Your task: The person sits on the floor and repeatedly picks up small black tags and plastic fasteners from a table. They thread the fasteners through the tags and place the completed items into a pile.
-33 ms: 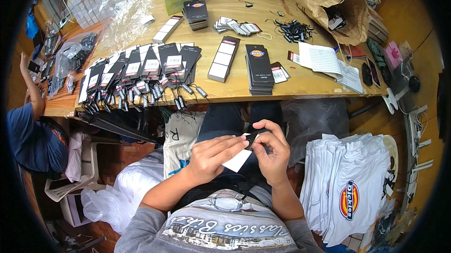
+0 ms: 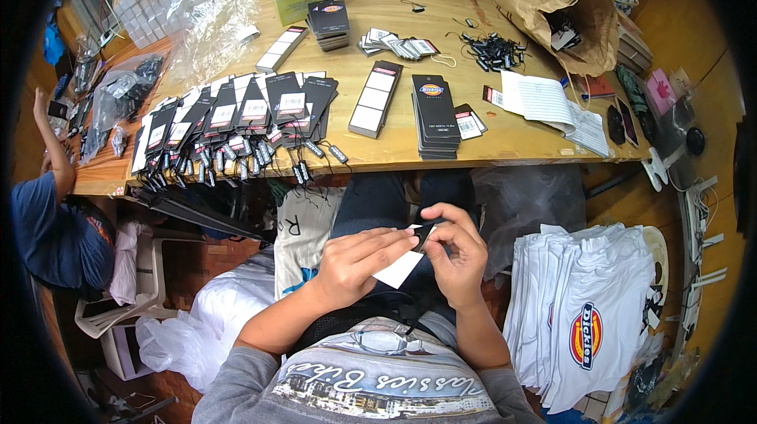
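Observation:
Above my lap, my left hand (image 2: 351,263) is closed on a hang tag (image 2: 397,269) with a white lower face and a black part near its top. At that upper end the thumb and index finger of my right hand (image 2: 457,257) are pinched together. Whether a string lies between them is too small to make out. Past my hands, on the table's near edge, stand a stack of black hang tags (image 2: 435,120) and a stack of white-panelled tags (image 2: 375,99). Finished-looking black tags with strings (image 2: 252,113) lie fanned out to the left, their cords hanging over the edge.
A heap of black string fasteners (image 2: 493,52) lies near a brown paper bag (image 2: 564,18) and papers (image 2: 544,105). Folded white shirts (image 2: 579,314) are piled at my right. On the left are plastic bags (image 2: 193,325), a chair (image 2: 154,270) and another person (image 2: 59,239).
My right index finger has shifted very slightly to the left. Otherwise both hands and the tag stay in place.

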`<move>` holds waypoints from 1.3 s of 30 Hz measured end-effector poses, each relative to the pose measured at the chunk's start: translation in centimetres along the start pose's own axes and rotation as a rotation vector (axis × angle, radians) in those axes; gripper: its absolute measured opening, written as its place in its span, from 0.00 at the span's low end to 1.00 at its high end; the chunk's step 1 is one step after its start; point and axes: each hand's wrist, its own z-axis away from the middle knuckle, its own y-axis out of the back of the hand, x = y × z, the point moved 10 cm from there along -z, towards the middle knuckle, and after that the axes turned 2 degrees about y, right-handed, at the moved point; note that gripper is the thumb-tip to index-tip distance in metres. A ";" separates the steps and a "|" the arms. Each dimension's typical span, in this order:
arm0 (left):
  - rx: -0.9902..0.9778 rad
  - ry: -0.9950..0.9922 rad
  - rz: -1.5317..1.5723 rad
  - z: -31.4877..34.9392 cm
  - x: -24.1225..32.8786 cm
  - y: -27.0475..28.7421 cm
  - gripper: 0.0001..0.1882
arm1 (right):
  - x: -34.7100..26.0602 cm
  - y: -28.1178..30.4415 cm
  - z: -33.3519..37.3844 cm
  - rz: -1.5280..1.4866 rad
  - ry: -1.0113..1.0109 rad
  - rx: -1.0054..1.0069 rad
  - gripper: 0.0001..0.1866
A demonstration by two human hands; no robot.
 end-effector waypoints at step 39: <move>-0.010 0.171 0.363 -0.7 0.0 1.1 0.16 | -3.0 -0.2 0.6 0.205 0.130 0.051 0.07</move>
